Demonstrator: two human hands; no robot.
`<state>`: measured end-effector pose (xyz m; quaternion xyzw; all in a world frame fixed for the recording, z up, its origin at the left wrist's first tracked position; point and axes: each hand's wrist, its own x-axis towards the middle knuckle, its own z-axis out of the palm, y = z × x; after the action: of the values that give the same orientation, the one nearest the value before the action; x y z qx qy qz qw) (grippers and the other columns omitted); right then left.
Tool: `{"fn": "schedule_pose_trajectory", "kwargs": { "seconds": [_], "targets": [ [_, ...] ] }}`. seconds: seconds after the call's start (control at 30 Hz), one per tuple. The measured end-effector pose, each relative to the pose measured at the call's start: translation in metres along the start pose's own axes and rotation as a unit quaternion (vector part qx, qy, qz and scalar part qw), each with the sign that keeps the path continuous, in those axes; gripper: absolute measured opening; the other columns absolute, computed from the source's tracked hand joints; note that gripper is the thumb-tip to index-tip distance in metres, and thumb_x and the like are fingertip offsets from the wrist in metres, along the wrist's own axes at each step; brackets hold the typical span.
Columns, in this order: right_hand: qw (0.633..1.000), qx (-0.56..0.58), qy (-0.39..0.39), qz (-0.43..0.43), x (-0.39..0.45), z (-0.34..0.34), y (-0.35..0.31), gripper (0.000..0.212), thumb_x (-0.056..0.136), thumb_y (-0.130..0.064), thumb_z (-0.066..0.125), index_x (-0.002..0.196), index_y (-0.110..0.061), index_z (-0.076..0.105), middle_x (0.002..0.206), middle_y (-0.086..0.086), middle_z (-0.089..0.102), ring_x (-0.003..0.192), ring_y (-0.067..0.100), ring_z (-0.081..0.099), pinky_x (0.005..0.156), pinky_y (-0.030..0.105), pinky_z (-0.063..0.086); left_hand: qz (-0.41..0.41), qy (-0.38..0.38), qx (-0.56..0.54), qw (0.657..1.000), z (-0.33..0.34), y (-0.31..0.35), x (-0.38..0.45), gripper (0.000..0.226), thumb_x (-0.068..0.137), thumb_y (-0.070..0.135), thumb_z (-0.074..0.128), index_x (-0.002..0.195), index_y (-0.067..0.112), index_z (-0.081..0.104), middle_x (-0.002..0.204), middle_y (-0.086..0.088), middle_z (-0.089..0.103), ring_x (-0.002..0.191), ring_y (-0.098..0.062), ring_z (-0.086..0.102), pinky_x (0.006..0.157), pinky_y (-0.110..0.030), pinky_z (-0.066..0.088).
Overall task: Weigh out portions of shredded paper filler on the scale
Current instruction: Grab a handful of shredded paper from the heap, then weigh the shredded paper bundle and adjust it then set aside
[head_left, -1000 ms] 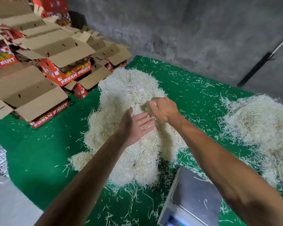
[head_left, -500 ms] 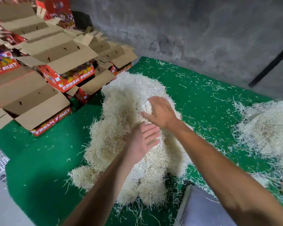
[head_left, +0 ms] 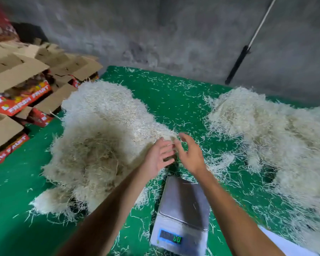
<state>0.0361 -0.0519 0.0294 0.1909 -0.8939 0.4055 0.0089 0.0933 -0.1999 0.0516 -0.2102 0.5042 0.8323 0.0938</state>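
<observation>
With my left hand (head_left: 160, 157) and right hand (head_left: 189, 156) both spread and holding nothing at mid-frame, I'd scoop a modest clump from the paper pile (head_left: 100, 141) onto the scale (head_left: 183, 209) below.

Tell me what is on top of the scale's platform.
The scale platform holds only a stray paper shred or two. The right forearm covers its right edge, so that part is unseen.
</observation>
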Motion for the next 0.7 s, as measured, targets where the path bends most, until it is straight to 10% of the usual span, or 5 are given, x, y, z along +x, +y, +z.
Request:
{"fn": "schedule_pose_trajectory", "kwargs": {
  "seconds": [0.33,0.7],
  "targets": [
    [0.983,-0.022,0.013,0.179,-0.093,-0.082,0.136,0.065,0.099,-0.072,0.041,0.148,-0.030,0.046,0.155,0.001,0.046,0.137,0.020,0.049,0.111,0.050,0.044,-0.083,-0.092,0.097,0.988,0.120,-0.098,0.048,0.054,0.104,0.056,0.038,0.142,0.020,0.051,0.143,-0.001,0.058,0.121,-0.022,0.060,0.103,-0.046,0.051],
    [0.933,0.078,0.043,0.349,0.001,-0.106,0.237,0.071,0.097,-0.042,0.065,0.157,-0.018,0.036,0.172,0.003,0.007,0.156,0.029,0.018,0.125,0.052,0.023,-0.243,0.063,0.098,0.963,0.154,-0.144,0.144,0.047,0.100,0.058,0.046,0.139,0.032,0.043,0.150,-0.021,0.037,0.122,-0.048,0.050,0.078,-0.070,0.053]
  ]
}}
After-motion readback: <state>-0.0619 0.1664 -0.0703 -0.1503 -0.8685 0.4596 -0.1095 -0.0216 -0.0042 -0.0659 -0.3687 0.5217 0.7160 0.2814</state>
